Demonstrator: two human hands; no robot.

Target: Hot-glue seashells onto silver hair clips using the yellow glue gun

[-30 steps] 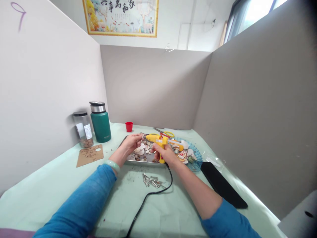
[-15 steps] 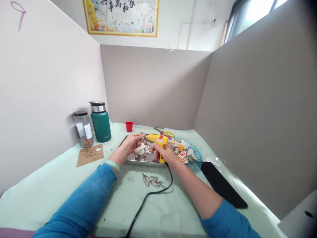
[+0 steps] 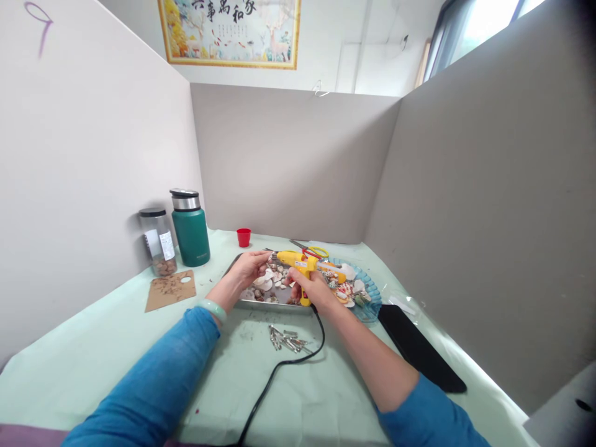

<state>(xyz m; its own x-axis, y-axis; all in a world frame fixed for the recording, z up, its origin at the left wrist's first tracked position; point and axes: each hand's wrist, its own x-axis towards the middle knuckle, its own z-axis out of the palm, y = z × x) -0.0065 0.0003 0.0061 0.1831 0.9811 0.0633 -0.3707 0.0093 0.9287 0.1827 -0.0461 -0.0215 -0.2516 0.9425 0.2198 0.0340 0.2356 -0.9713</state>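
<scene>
My right hand (image 3: 311, 287) is wrapped round the handle of a yellow hot glue gun (image 3: 305, 264), which points left with a clear glue stick out of its back. Its nozzle meets the fingertips of my left hand (image 3: 249, 268). Those fingers are pinched on a small item too hidden to name. Under both hands lies a metal tray (image 3: 274, 307) of seashells (image 3: 264, 283). A scalloped blue plate (image 3: 374, 298) with more shells stands just right of the gun. Nearer to me is a small pile of metal clips (image 3: 286, 339).
A green bottle (image 3: 190, 236), a clear jar (image 3: 161, 245) and a brown card (image 3: 171, 290) stand or lie at left. Behind the tray are a red cup (image 3: 243, 238) and scissors (image 3: 316, 251). A black flat object (image 3: 421, 347) lies right. The gun's cord (image 3: 274, 372) runs toward me.
Both hands and the glue gun hold nearly the same place. The whole view has shifted very slightly.
</scene>
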